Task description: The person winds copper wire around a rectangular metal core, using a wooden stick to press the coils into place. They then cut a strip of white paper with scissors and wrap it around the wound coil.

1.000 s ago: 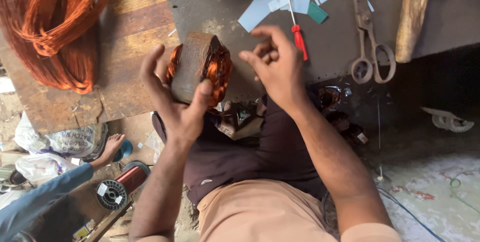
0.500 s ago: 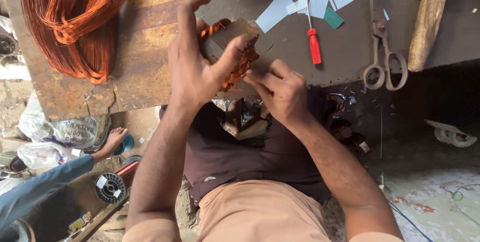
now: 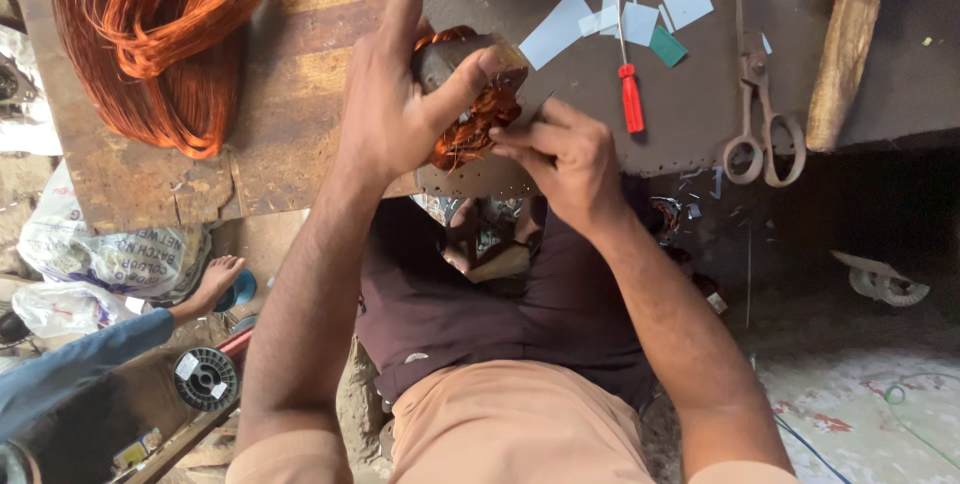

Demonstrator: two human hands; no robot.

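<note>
Left hand (image 3: 400, 114) clasps the stator (image 3: 470, 94) above the bench (image 3: 300, 94) edge, windings turned toward the right hand (image 3: 560, 154), whose pinched fingertips work the copper; screwdriver (image 3: 630, 94) within reach.

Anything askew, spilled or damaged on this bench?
Nothing damaged. Cut white paper slips lie scattered beside the red screwdriver and scissors. Left hand grips the wound motor core; right hand touches its copper windings.

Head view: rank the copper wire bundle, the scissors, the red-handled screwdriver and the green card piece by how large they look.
1. Copper wire bundle, by far the largest.
2. Scissors.
3. Red-handled screwdriver, slightly shorter and much slimmer than the scissors.
4. Green card piece, smallest.
</note>
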